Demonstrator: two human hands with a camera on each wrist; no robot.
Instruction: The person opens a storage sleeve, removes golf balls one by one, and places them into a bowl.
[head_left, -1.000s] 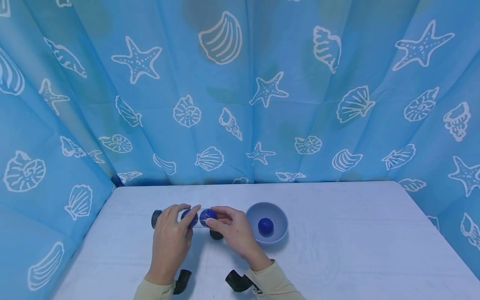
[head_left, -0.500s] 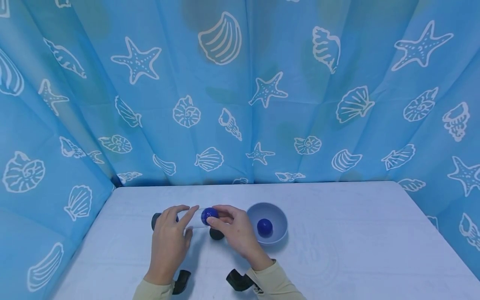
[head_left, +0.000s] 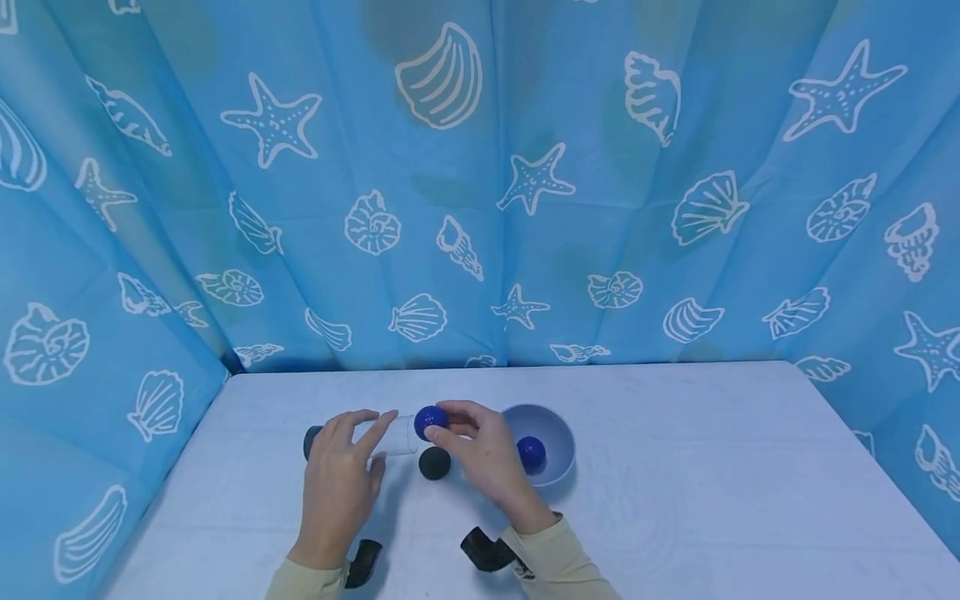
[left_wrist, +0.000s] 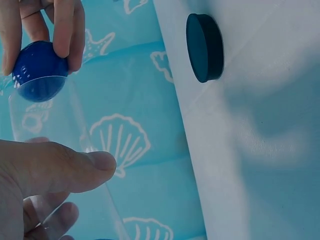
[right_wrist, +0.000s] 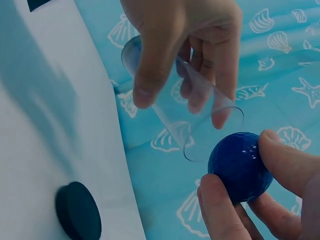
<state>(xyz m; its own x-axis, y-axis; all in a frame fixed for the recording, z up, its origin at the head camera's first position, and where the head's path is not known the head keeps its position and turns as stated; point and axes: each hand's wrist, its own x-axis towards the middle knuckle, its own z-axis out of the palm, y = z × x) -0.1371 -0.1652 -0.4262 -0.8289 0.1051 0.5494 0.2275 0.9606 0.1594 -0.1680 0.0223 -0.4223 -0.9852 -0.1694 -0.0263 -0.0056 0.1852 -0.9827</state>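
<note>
My left hand (head_left: 341, 475) grips a clear plastic tube (head_left: 401, 435), its mouth facing right and a dark cap (head_left: 312, 440) on its far left end. With thumb and fingertips my right hand (head_left: 483, 450) pinches a blue golf ball (head_left: 431, 423) right at the tube's mouth. Dimples show on the ball (right_wrist: 240, 167) in the right wrist view, close to the tube's rim. The left wrist view has the ball (left_wrist: 40, 60) overlapping that rim. The tube's inner left part is hidden behind my left hand.
A round black lid (head_left: 435, 463) lies on the white table (head_left: 712, 467) below the tube's mouth. Right of my right hand stands a light blue-grey bowl (head_left: 558, 475) holding another blue ball (head_left: 531, 452). A blue seashell curtain (head_left: 570, 250) hangs behind the table.
A ball seen between my left fingers slid left inside the tube, out of sight. My right hand drew its ball rightward and up to the tube's mouth, uncovering the black lid.
</note>
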